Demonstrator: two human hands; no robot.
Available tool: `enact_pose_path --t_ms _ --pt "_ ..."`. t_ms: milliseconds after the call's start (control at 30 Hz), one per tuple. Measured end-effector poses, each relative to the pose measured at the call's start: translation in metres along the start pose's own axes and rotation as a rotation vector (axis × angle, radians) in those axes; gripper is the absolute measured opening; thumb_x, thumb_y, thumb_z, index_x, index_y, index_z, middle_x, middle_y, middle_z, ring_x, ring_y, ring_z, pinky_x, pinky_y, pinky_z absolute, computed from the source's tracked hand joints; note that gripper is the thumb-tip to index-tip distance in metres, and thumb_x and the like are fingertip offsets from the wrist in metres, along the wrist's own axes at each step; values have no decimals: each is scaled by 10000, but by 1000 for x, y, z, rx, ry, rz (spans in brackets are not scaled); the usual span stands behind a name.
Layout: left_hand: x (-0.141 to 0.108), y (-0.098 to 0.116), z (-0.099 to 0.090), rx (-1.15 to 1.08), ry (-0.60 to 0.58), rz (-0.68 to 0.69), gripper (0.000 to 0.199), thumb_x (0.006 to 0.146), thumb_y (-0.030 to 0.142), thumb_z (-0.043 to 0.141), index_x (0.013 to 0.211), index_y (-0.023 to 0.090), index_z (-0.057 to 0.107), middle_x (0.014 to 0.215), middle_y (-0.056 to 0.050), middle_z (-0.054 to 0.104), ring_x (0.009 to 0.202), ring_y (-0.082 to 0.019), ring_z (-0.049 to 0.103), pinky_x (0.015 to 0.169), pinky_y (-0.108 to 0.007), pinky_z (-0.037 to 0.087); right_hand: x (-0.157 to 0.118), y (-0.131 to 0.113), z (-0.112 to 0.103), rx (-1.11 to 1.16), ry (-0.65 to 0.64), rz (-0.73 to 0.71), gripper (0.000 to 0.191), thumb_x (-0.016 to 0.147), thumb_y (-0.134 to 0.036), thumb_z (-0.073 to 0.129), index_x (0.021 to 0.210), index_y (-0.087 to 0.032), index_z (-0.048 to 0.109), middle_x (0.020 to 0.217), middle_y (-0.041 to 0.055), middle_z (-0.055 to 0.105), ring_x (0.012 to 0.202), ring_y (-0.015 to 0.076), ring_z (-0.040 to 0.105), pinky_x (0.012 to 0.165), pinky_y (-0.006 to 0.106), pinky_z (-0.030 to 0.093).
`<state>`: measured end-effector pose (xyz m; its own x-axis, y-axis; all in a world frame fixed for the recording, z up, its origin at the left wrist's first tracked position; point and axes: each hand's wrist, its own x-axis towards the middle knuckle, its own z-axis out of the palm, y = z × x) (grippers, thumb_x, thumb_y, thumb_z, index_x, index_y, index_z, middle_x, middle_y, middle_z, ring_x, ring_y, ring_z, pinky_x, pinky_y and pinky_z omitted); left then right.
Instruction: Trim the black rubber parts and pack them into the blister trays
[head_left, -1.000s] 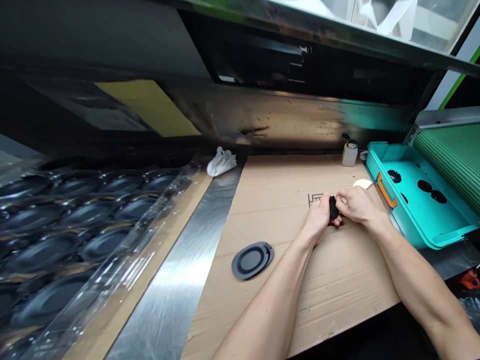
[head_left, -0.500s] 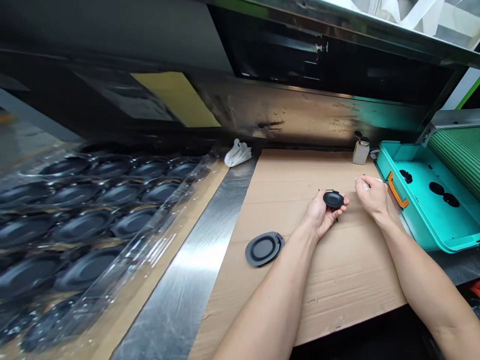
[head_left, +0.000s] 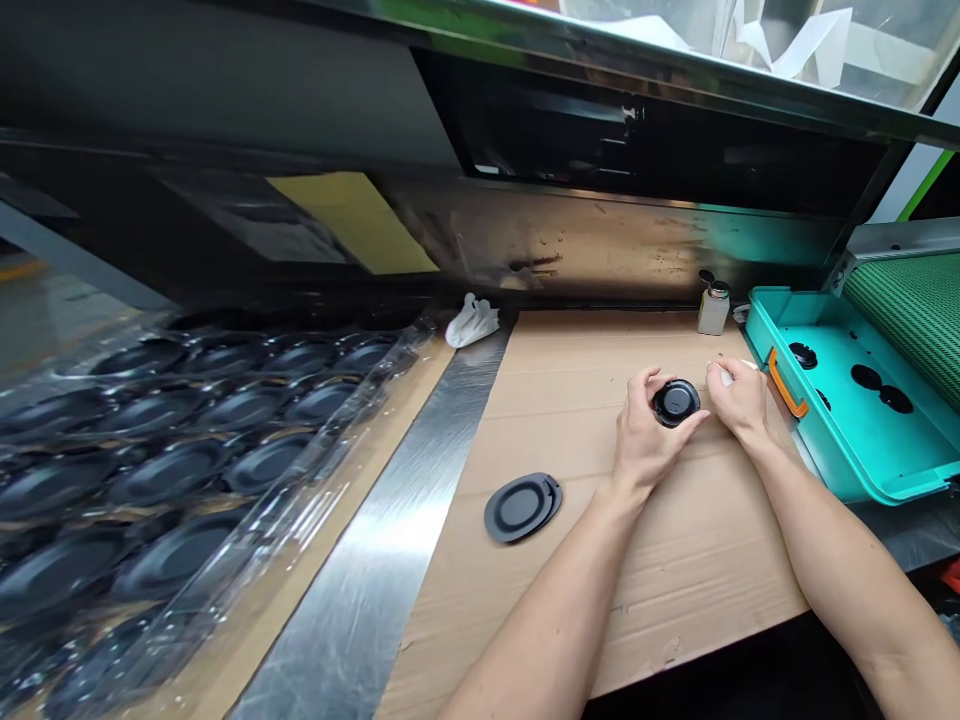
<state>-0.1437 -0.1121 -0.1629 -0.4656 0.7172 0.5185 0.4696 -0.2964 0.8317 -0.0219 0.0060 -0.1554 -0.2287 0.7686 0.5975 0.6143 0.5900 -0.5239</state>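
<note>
Over the cardboard sheet (head_left: 570,400), my left hand (head_left: 637,445) grips a small round black plastic part (head_left: 676,402) by its edge, with a ringed face turned up. Just to its right, my right hand (head_left: 741,402) is closed on a small white wipe (head_left: 726,377); most of the wipe is hidden in the fingers. The two hands are close together but apart. A flat dark oval part (head_left: 523,508), with a second one partly under it, lies on the cardboard left of my left forearm.
Clear plastic trays (head_left: 300,490) of black oval parts fill the left side. A crumpled white cloth (head_left: 472,322) sits on the metal strip. At the right, a pump bottle (head_left: 713,310) stands behind a teal bin (head_left: 840,455) holding several black discs, beside a green belt (head_left: 915,300).
My left hand has turned the black part over, so a different, ringed face shows, with fingers now around its edge. My right hand stays closed beside it. The view has shifted slightly.
</note>
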Motion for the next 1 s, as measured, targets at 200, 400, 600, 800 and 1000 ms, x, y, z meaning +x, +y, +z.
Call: enact_pose_path --t_ms 200,400,600,800,1000 --pt "0 -3 0 51 5 8 789 678 305 878 1293 246 388 1185 -96 706 1128 -232 676 989 -401 528 0 2 1 6 -12 15 252 893 -311 529 839 -203 750 865 60 758 824 200 657 787 282 457" --pt "-1 -6 1 55 12 10 792 679 311 879 1300 246 391 1191 -99 700 1132 -232 673 982 -397 532 0 2 1 -7 -16 21 258 887 -314 528 803 -200 743 833 68 750 812 203 654 787 287 451" --pt "-5 -7 1 114 -30 35 581 742 375 821 1219 217 531 1180 -104 703 1123 -243 662 974 -391 519 -2 7 5 -7 -30 20 262 896 -319 519 828 -200 743 847 63 748 810 197 653 787 282 441" --pt "33 -12 -14 356 -55 -114 385 983 437 384 896 202 676 979 -124 725 1008 -258 659 932 -396 491 -5 9 12 -56 -114 84 270 917 -323 505 894 -196 742 907 71 741 858 194 652 782 265 432" --pt "103 -26 -54 917 -270 -407 369 886 502 399 744 197 550 863 -228 713 908 -398 684 799 -463 497 -12 -3 11 -149 -264 202 276 964 -349 460 923 -234 708 998 50 736 866 181 659 719 260 447"
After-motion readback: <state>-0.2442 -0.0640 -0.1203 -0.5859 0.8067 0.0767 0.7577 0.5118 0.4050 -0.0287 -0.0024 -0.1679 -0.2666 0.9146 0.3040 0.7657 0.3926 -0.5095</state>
